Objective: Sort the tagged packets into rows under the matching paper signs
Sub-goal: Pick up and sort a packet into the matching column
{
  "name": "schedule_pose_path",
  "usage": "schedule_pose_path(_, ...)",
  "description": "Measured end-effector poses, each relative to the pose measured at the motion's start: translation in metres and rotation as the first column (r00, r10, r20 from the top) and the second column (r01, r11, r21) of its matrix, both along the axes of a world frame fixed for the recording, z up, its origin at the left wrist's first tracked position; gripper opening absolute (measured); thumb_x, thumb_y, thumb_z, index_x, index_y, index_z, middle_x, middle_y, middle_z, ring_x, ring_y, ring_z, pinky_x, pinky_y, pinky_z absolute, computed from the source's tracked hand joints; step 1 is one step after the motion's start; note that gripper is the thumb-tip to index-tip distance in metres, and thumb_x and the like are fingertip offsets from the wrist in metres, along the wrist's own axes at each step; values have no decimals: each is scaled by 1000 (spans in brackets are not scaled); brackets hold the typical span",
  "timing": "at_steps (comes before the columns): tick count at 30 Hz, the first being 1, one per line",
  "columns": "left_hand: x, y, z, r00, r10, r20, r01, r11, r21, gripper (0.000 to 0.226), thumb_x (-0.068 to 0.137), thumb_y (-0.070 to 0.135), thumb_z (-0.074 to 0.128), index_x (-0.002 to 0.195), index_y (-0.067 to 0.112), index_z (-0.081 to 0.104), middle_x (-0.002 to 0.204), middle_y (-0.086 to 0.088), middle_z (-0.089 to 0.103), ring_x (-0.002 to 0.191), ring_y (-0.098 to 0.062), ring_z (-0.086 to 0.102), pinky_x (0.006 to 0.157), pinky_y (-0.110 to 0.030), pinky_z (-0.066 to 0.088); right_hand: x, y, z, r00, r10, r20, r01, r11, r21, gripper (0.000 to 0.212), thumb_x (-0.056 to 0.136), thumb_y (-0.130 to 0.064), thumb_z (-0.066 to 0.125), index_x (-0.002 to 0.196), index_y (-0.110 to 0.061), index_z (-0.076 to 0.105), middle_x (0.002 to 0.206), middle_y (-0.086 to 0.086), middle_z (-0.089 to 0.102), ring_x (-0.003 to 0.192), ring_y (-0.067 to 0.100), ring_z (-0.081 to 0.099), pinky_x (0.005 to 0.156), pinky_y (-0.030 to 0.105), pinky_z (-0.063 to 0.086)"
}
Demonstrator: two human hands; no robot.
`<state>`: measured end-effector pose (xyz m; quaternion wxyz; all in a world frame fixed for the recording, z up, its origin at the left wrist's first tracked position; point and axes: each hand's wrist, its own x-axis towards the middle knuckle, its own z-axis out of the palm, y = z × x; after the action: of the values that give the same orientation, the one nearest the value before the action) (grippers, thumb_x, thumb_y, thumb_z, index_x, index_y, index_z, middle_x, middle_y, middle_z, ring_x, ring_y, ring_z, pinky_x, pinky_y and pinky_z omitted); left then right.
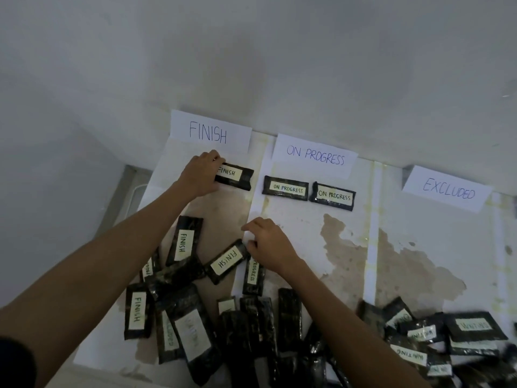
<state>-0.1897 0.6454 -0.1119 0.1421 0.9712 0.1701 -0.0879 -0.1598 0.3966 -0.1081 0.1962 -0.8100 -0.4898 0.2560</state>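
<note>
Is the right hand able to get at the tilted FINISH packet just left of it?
Probably yes. The right hand sits at the upper end of the tilted FINISH packet, and nothing lies across the packet's face.

Dark sleeve [14, 362], bare forearms [112, 270]

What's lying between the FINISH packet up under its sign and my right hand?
Nothing: in the head view, only bare, stained paper sheet separates the FINISH packet, gripped by the left hand, from the right hand.
</note>
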Motion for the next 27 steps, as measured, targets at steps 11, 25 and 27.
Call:
schedule_pose_path(11,-7,9,-20,998,14,68,-7,995,-101,66,76,8,63,137,0,39,136,-22,42,129,-39,35,104,-50,31,-9,12,-18,934,358,23,-357,933,-36,52,69,-23,74,118,-13,61,122,10,59,113,30,50,89,42,43)
schedule_pose_path(25,-124,-92,16,864,444,237,-302,834,-462,50,80,8,63,128,19,52,128,-4,48,119,-21,38,104,-41,37,-32,35,15,857,421,296,-338,894,-295,19,83,-4,54,100,-8,59,101,10,60,103,31,47,81,37,38)
schedule_pose_path(27,-134,-105,25,807,537,247,-373,786,-493,52,82,9,62,131,17,47,128,-6,47,118,-20,38,102,-37,36,-25,34,24,908,337,251,-268,924,-271,13,82,-8,56,95,-10,58,96,8,63,97,28,51,74,34,38)
